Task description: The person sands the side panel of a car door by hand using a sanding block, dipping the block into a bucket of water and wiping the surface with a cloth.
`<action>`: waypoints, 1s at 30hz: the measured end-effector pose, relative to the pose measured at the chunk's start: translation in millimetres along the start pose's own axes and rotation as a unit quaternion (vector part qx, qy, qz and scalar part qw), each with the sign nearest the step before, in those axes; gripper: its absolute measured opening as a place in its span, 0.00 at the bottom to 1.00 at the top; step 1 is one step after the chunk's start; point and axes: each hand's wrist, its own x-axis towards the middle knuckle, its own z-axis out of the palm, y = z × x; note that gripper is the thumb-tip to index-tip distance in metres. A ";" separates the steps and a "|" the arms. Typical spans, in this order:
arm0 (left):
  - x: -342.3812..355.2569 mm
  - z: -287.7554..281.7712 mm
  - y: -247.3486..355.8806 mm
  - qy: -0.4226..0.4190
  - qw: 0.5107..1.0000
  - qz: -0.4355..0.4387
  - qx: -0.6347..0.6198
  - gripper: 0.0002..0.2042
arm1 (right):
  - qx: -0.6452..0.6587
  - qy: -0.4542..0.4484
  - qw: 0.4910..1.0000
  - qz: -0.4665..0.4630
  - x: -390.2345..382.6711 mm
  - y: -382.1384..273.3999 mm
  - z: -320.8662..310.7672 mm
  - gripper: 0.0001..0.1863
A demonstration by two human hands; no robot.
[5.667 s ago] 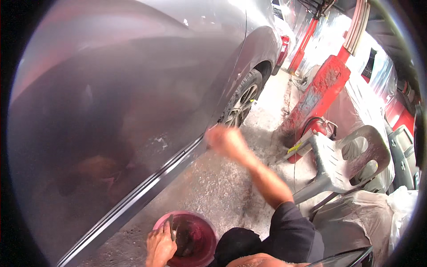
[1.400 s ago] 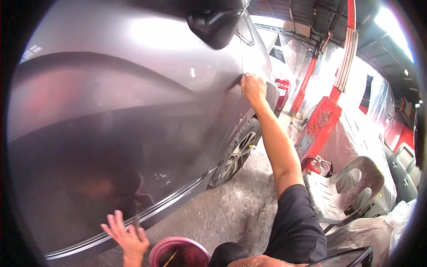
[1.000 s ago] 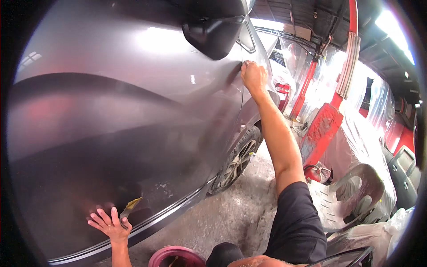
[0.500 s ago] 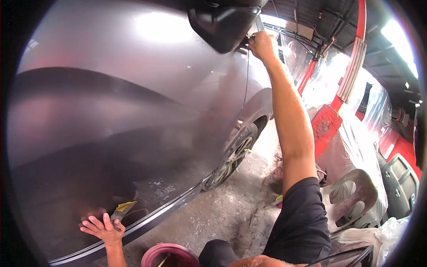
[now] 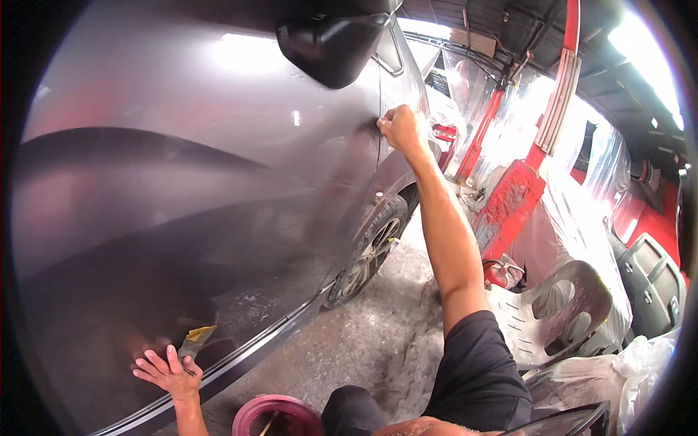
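Note:
A grey car door point(image 5: 218, 189) fills the left of the view, its lower part wet and dull. My right hand point(image 5: 401, 129) is closed in a fist and pressed on the panel at the seam between door and front fender; whether anything is inside the fist is hidden. My left hand point(image 5: 169, 372) lies flat, fingers spread, low on the door above the sill. A small yellow and grey piece point(image 5: 195, 336) sits on the door just above its fingertips. A pink bucket point(image 5: 280, 414) stands on the floor below my left forearm.
A black side mirror point(image 5: 331, 43) juts out overhead. The front wheel point(image 5: 371, 247) is below my right arm on a wet concrete floor point(image 5: 371, 341). A white plastic chair point(image 5: 560, 312), a red lift post point(image 5: 509, 203) and plastic sheeting crowd the right.
My right hand has come down from beside the mirror to the door seam, after rising there earlier. My left hand stays flat on the lower door.

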 end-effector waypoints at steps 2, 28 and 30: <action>0.5 -0.1 1.0 -0.004 1.000 -0.001 -0.005 0.20 | 0.022 -0.007 1.000 0.021 -11.3 -0.6 2.0 0.13; 10.2 1.1 -0.6 0.007 1.000 0.012 -0.012 0.21 | 0.158 0.004 0.976 0.151 -172.3 -3.4 79.8 0.12; 7.8 2.9 -1.4 0.001 1.000 0.009 -0.011 0.22 | 0.153 0.015 0.976 0.152 -185.4 -5.0 89.0 0.12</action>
